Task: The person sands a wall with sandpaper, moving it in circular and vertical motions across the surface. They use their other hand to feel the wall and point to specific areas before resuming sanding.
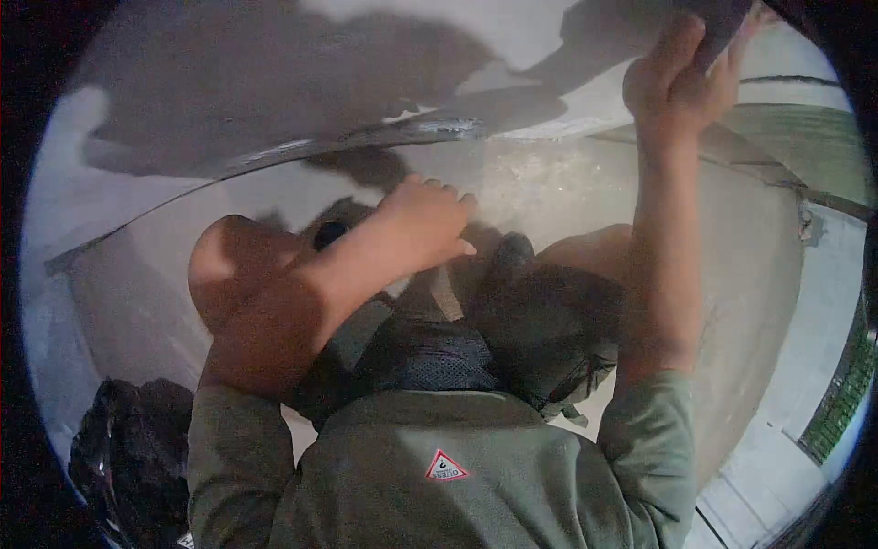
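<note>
Olive-green shirt (439, 512) cloth lies nearest the camera, with a small red-edged triangle badge (446, 467) on it. The right hand (684, 82) is raised at the upper right, its fingers and thumb set apart around a dark object (725, 32) and closed on it; the object's far end runs into the dark edge of the view, so what it is cannot be told. The left hand (425, 218) is lower, near the middle, back upward, with loosely bent fingers and the thumb apart from them; its palm is hidden, so whether it has hold of anything cannot be told. Its forearm passes by the bent left knee (233, 261). The right knee (590, 252) is on the other side, inward of the right forearm. Beyond the hands, a broad shadow falls over the pale wall (521, 27), which meets the brownish floor (741, 238) along a rough, whitish seam. Pale specks are scattered on the floor near the wall. A crumpled black bag (146, 448) lies at the lower left, and grass (843, 393) shows at the far right.
</note>
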Available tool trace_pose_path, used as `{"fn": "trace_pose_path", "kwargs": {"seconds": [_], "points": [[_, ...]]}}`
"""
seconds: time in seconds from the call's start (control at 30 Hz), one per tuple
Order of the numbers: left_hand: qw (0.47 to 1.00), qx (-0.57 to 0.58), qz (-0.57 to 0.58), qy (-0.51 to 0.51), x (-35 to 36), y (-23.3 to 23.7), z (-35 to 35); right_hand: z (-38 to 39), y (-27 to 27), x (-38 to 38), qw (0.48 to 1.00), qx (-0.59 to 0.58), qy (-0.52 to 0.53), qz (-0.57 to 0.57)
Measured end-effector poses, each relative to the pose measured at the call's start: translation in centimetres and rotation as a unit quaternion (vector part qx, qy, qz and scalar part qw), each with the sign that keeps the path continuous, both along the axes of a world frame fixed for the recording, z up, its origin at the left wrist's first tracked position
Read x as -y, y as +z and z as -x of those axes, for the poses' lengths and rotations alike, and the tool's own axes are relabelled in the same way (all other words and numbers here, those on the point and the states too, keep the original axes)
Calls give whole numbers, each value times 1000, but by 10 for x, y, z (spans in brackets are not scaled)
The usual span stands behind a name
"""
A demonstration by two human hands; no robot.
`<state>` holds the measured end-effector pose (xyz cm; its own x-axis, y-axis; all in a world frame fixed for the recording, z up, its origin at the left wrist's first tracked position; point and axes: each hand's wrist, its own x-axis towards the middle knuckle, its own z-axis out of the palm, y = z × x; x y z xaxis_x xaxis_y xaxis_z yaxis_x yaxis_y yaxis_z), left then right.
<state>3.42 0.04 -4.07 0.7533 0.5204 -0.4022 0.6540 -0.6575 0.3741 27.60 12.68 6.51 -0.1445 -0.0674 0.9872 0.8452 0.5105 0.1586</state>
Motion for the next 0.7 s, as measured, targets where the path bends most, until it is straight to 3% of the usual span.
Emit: {"fn": "trace_pose_path", "kwargs": {"seconds": [0.1, 0.2, 0.3, 0.33, 0.4, 0.53, 0.6, 0.63, 0.67, 0.7], "points": [[1000, 12, -3, -2, 1, 8, -5, -48, 4, 2, 981, -12, -132, 139], [999, 28, 10, -11, 3, 12, -6, -38, 3, 23, 973, -97, -64, 200], [1000, -11, 23, -12, 1, 8, -8, -24, -14, 24, 971, -63, -74, 219], [1000, -10, 23, -16, 1, 8, -8, 1, -3, 10, 997, 0, -46, 62], [1000, -11, -1, -14, 3, 5, -7, -2, 6, -2, 999, 10, -20, 32], [999, 33, -2, -5, 6, 6, -5, -32, 7, 5, 990, -49, -57, 122], [999, 33, 9, -6, 7, 2, -3, -22, -5, 14, 990, -41, 18, 137], [999, 33, 8, -7, 5, 3, -2, -16, -11, 24, 977, -64, -109, 169], [1000, 10, 17, -1, 4, 5, -3, -12, -9, 12, 977, -65, -111, 170], [1000, -14, 27, 4, 3, 7, -5, -8, -2, -10, 997, 23, -65, 46]]}}
